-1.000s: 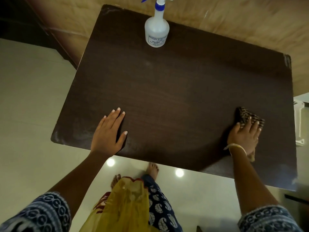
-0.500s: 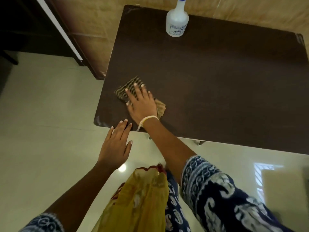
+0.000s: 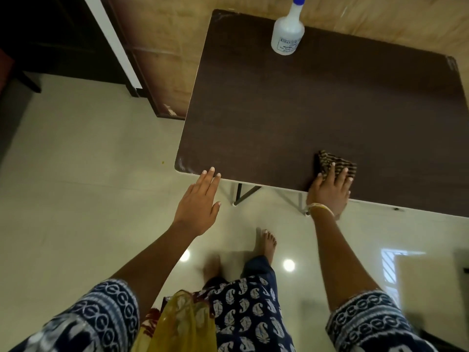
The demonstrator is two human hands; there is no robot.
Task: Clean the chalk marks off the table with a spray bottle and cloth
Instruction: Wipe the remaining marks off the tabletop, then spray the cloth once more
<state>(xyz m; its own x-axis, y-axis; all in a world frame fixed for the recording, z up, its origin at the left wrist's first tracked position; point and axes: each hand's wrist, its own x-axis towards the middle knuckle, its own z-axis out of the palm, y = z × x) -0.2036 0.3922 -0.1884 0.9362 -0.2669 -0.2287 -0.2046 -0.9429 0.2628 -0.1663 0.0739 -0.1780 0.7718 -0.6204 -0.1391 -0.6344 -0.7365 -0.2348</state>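
A: Left side?
B: Left hand (image 3: 197, 205) flat, fingers straight and relaxed, tips at the near-left edge of the dark table (image 3: 279, 110); it holds nothing.
A: Chalk?
B: Faint whitish smear at the near-left corner (image 3: 186, 166).
A: Bottle?
B: Spray bottle (image 3: 287, 34) upright at the far edge, untouched.
A: Right side?
B: Right hand (image 3: 330, 191) presses the striped cloth (image 3: 335, 163) with extended fingers, near the front edge
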